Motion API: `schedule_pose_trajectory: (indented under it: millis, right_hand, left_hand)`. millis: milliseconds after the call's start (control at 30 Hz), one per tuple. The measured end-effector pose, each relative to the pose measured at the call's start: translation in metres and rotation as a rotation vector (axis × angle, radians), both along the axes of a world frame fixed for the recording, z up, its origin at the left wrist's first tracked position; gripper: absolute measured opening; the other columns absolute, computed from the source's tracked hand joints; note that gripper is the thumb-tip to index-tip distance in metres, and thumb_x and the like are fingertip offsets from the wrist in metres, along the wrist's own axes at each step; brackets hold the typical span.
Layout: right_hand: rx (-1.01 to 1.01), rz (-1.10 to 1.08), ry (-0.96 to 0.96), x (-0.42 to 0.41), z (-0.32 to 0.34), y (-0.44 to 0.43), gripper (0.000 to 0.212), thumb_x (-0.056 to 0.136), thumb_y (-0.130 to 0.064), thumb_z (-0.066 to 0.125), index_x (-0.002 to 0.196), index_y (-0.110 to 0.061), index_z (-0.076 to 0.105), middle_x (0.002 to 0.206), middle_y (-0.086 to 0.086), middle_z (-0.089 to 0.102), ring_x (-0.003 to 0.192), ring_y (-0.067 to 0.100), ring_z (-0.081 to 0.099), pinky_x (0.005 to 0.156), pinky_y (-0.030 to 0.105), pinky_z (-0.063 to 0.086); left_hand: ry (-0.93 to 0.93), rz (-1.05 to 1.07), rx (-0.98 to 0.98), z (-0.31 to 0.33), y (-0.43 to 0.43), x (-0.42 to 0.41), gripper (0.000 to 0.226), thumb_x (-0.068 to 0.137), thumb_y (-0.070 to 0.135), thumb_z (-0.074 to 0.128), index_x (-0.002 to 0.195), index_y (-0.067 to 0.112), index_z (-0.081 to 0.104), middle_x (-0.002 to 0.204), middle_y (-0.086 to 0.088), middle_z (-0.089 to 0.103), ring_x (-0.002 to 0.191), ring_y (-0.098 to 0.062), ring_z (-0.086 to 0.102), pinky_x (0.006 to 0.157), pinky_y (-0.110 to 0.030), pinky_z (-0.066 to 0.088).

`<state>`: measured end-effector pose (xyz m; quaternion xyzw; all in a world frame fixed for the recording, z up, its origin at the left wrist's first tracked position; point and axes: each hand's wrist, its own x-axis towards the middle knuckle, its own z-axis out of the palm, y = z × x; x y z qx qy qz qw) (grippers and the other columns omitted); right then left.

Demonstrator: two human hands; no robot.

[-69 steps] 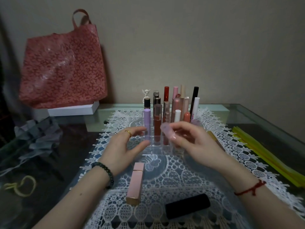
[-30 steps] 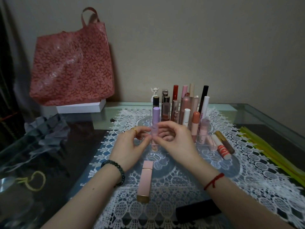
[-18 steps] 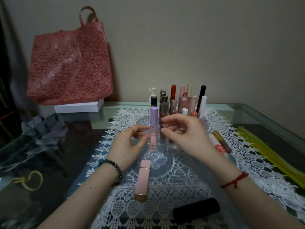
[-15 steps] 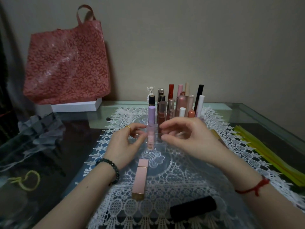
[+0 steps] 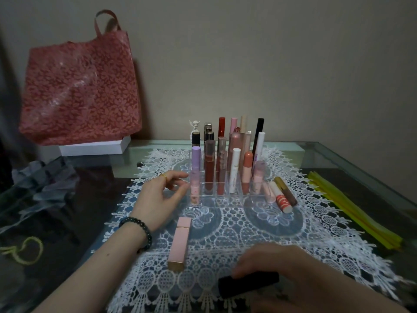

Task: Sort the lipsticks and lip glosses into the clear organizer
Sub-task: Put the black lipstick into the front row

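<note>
My left hand [image 5: 158,199] rests at nine o'clock of the organizer [image 5: 222,201], fingers apart and loosely curled, the tips just beside its left wall and a small pink gloss [image 5: 194,188] standing in the front-left slot. I judge it sits there to steady the light clear tray so it does not slide on the lace mat [image 5: 259,224] when a tube goes in.

My right hand [image 5: 277,265] is down at five o'clock of the mat, draped over a black lipstick [image 5: 248,284] that lies on its side. The fingers curl onto its top, but the hand is blurred and I cannot tell whether they have closed on it. It looks like the next piece to go in.

A pink lipstick [image 5: 179,243] with a gold end lies at seven o'clock, between my two hands, waiting. Three more tubes [image 5: 281,197] lie together on the mat at three o'clock of the organizer, just beside its right wall, one with a red-and-white patterned band.

The organizer is mostly filled: taller tubes stand at the back, shorter ones in front, so every cap shows. The front row looks to have room left.

A white tube [image 5: 234,168] and a lilac-capped one [image 5: 258,175] seem to carry printing, but it is too small to read. No brand is legible anywhere.

A red bag [image 5: 79,91] stands at ten o'clock against the wall.
</note>
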<state>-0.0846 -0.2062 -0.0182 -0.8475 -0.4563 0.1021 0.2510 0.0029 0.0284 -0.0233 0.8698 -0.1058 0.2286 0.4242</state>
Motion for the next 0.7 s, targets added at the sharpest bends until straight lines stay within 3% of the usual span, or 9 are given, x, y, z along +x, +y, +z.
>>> schedule_pose_trajectory:
  millis: [33, 133, 300, 433, 567, 700]
  right_hand:
    - [0.022, -0.082, -0.077, 0.006, 0.008, 0.001, 0.003, 0.073, -0.038, 0.07, 0.075, -0.041, 0.071, 0.073, -0.02, 0.066, 0.07, -0.016, 0.058, 0.066, 0.003, 0.044]
    - [0.178, -0.168, 0.009, -0.008, 0.019, -0.01, 0.021, 0.082, -0.029, 0.063, 0.102, -0.029, 0.066, 0.095, -0.012, 0.066, 0.089, -0.002, 0.06, 0.08, 0.011, 0.044]
    - [0.129, -0.171, -0.029, -0.002, 0.022, -0.006, 0.022, 0.084, -0.024, 0.063, 0.105, -0.026, 0.068, 0.098, -0.013, 0.068, 0.092, -0.005, 0.059, 0.08, 0.006, 0.041]
    - [0.161, -0.293, -0.028, 0.003, 0.03, -0.004, 0.032, 0.078, -0.021, 0.066, 0.1, -0.043, 0.062, 0.096, -0.03, 0.064, 0.092, -0.014, 0.055, 0.079, 0.005, 0.044]
    - [0.386, -0.451, -0.016, 0.015, 0.042, 0.004, 0.035, 0.073, -0.021, 0.067, 0.09, -0.051, 0.06, 0.089, -0.029, 0.062, 0.082, -0.007, 0.059, 0.067, 0.01, 0.05]
    - [0.665, -0.474, -0.02, 0.037, 0.059, 0.02, 0.035, 0.069, -0.014, 0.068, 0.092, -0.039, 0.062, 0.087, -0.018, 0.067, 0.077, 0.002, 0.061, 0.071, 0.015, 0.052]
  left_hand:
    - [0.003, 0.0, -0.002, 0.0, 0.0, 0.0, 0.018, 0.082, 0.023, 0.061, 0.098, 0.032, 0.06, 0.081, 0.018, 0.062, 0.078, 0.005, 0.056, 0.067, -0.013, 0.039]
    - [0.011, 0.008, -0.019, -0.001, 0.0, -0.001, 0.017, 0.082, 0.023, 0.061, 0.097, 0.031, 0.06, 0.081, 0.018, 0.062, 0.076, 0.007, 0.055, 0.067, -0.012, 0.04]
    - [0.018, 0.017, -0.022, 0.001, -0.001, -0.003, 0.017, 0.082, 0.022, 0.061, 0.097, 0.031, 0.06, 0.082, 0.017, 0.063, 0.078, 0.005, 0.056, 0.067, -0.014, 0.041]
    - [0.027, 0.018, -0.049, 0.0, -0.002, -0.003, 0.018, 0.083, 0.02, 0.061, 0.098, 0.03, 0.061, 0.083, 0.015, 0.063, 0.08, 0.003, 0.057, 0.066, -0.013, 0.041]
    - [0.006, 0.016, -0.069, 0.001, -0.002, -0.002, 0.018, 0.083, 0.02, 0.061, 0.096, 0.032, 0.06, 0.084, 0.015, 0.062, 0.083, -0.001, 0.057, 0.07, -0.015, 0.042]
    - [-0.069, 0.019, -0.105, 0.003, -0.001, -0.004, 0.018, 0.082, 0.02, 0.061, 0.087, 0.038, 0.059, 0.079, 0.014, 0.062, 0.079, -0.001, 0.056, 0.073, -0.018, 0.044]
